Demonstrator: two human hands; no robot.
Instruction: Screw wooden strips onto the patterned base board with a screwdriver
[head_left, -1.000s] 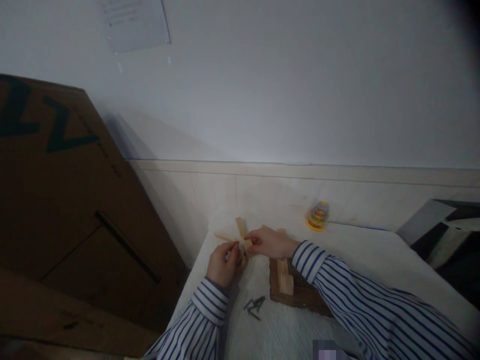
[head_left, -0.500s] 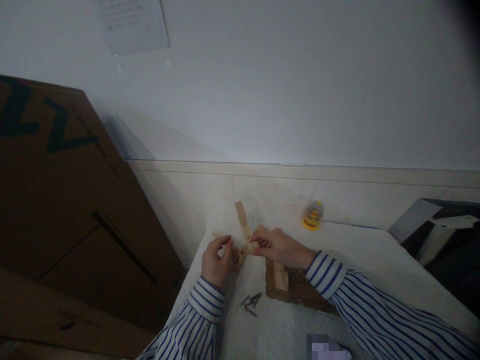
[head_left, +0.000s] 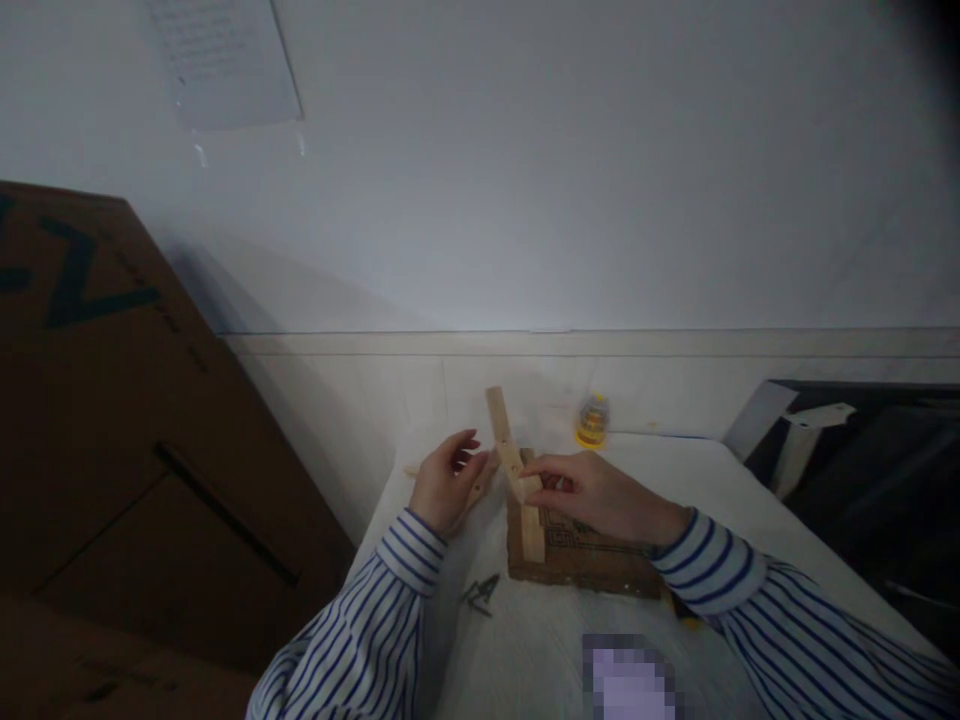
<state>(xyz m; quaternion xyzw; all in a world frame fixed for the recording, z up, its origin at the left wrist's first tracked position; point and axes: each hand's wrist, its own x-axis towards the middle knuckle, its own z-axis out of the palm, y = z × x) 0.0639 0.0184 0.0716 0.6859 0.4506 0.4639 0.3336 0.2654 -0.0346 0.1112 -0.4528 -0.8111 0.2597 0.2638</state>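
Note:
My right hand (head_left: pixel 592 492) pinches the lower end of a pale wooden strip (head_left: pixel 501 425) between thumb and fingers. Holes show along the strip, which slants up and to the left. To its left is my left hand (head_left: pixel 448 482), its fingers apart and slightly curled. Another pale wooden piece with a hole (head_left: pixel 478 487) is beside the left thumb, partly covered by the hand. Under and beside the right hand lies a brown board with a dark line pattern (head_left: pixel 592 575). A pale wooden block (head_left: pixel 533 538) rests on the board's left part.
Several dark screws or nails (head_left: pixel 481 594) lie on the white-covered table (head_left: pixel 525 635). A small bottle with yellow parts (head_left: pixel 592 420) stands at the back by the wall. A large cardboard box (head_left: pixel 172 420) is on the left, and a dark object with a metal bracket (head_left: pixel 814 430) on the right.
My right hand has moved the wooden strip rightward, away from my left hand and over the board's left part. The left hand's fingers have spread apart. The view has shifted slightly.

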